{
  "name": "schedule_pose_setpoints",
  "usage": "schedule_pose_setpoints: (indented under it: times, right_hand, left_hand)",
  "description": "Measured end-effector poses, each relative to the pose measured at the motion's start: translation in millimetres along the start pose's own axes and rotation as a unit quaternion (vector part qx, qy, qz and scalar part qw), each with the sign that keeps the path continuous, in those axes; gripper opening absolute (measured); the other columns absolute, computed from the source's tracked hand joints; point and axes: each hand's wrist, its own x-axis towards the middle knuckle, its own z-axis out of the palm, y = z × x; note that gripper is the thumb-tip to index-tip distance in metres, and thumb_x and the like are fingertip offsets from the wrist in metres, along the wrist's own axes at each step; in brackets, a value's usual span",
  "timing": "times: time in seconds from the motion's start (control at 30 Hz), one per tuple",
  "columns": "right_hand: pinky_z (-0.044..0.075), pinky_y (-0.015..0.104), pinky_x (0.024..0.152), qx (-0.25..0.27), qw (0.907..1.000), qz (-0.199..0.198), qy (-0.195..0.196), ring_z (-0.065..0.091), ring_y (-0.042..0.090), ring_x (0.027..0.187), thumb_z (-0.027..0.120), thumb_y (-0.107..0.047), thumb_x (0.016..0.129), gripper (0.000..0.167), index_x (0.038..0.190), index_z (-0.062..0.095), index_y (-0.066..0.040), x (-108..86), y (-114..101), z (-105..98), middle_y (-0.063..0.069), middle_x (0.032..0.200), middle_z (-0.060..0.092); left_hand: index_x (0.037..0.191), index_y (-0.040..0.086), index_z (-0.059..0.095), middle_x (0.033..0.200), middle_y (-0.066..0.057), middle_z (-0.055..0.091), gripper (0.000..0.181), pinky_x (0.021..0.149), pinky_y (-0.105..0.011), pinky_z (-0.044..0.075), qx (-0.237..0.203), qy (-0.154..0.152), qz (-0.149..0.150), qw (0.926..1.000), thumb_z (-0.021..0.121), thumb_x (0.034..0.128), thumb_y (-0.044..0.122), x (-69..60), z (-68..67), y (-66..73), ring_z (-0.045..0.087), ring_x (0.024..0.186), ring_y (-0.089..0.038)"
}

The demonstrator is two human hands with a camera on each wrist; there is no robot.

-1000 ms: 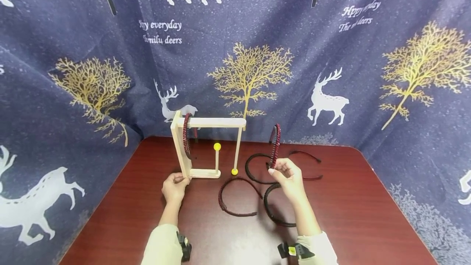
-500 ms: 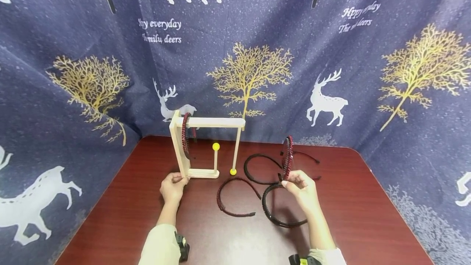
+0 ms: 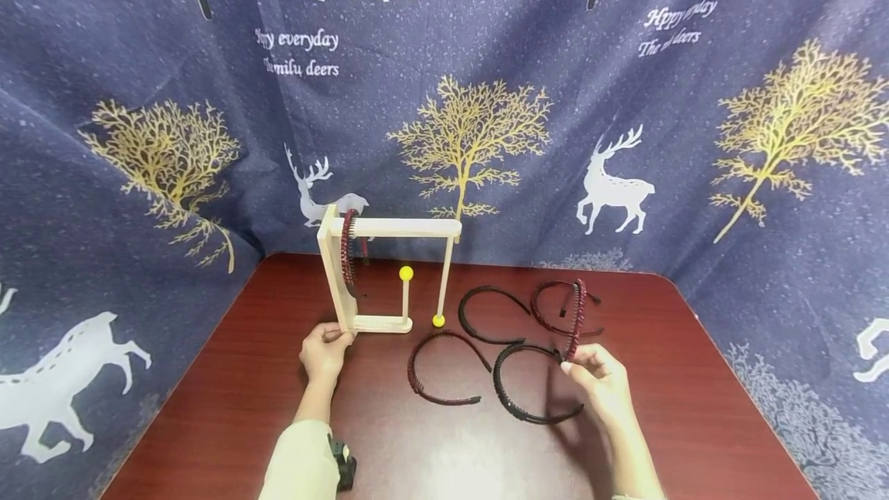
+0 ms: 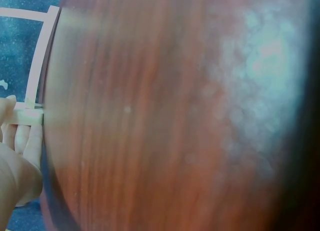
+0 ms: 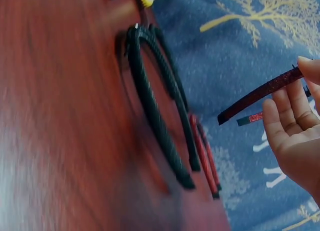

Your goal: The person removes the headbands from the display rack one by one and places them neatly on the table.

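Observation:
A pale wooden stand [image 3: 338, 276] is upright at the left of the table, and my left hand [image 3: 324, 353] pinches the bottom of its upright. One dark red toothed headband [image 3: 346, 253] hangs on the stand's top bar, close to the upright. My right hand [image 3: 603, 386] pinches another dark red headband [image 3: 577, 319], held above the table at the right. In the right wrist view that headband [image 5: 265, 91] sits between thumb and fingers. In the left wrist view the left hand [image 4: 22, 161] grips the wood [image 4: 25, 116].
Two black headbands [image 3: 507, 400] [image 3: 467, 319] and a dark red one [image 3: 414, 376] lie mid-table; another red one [image 3: 538, 309] lies farther right. The stand has a lower bar with a yellow-tipped peg [image 3: 406, 274] and a rod ending in a yellow ball [image 3: 438, 321]. Patterned cloth [image 3: 444, 37] hangs behind.
My right hand has moved right and toward the table's front edge, lowering the headband it pinches. My left hand keeps its hold on the stand's base.

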Motion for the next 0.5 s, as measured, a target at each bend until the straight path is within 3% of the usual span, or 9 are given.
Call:
schedule_pose_setpoints:
  times: [0.1,0.33,0.5]
  right_hand:
    - [0.047,0.02,0.059,0.012,0.9999,-0.006,0.0,0.058,0.01,0.072,0.07,-0.001,0.079,0.013,0.09,0.064,-0.002,-3.4,19.8,-19.2,0.007,0.08,0.064]
    - [0.046,0.02,0.06,-0.067,0.9963,0.048,0.026,0.058,0.009,0.071,0.066,0.01,0.076,0.013,0.086,0.057,0.01,-10.8,-45.3,-22.2,0.005,0.077,0.064]
    - [0.047,0.018,0.059,-0.089,0.992,0.08,0.039,0.058,0.005,0.07,0.062,0.017,0.077,0.012,0.086,0.055,0.012,-17.7,-60.4,-37.7,-0.001,0.075,0.063]
  left_hand:
    - [0.086,0.005,0.067,0.083,-0.011,0.07,0.025,0.082,-0.04,0.037,-0.002,-0.004,-0.001,1.0,0.082,0.0688,0.016,0.1,-0.2,0.2,0.059,0.085,-0.028]
    - [0.088,0.004,0.067,0.085,-0.013,0.07,0.026,0.083,-0.042,0.037,-0.005,-0.009,-0.003,0.9999,0.081,0.0699,0.016,0.6,-0.8,1.2,0.058,0.087,-0.029]
    - [0.088,0.003,0.067,0.085,-0.013,0.07,0.026,0.083,-0.042,0.036,-0.002,-0.012,0.001,0.9999,0.081,0.0702,0.016,1.3,-1.3,-0.4,0.059,0.086,-0.029]
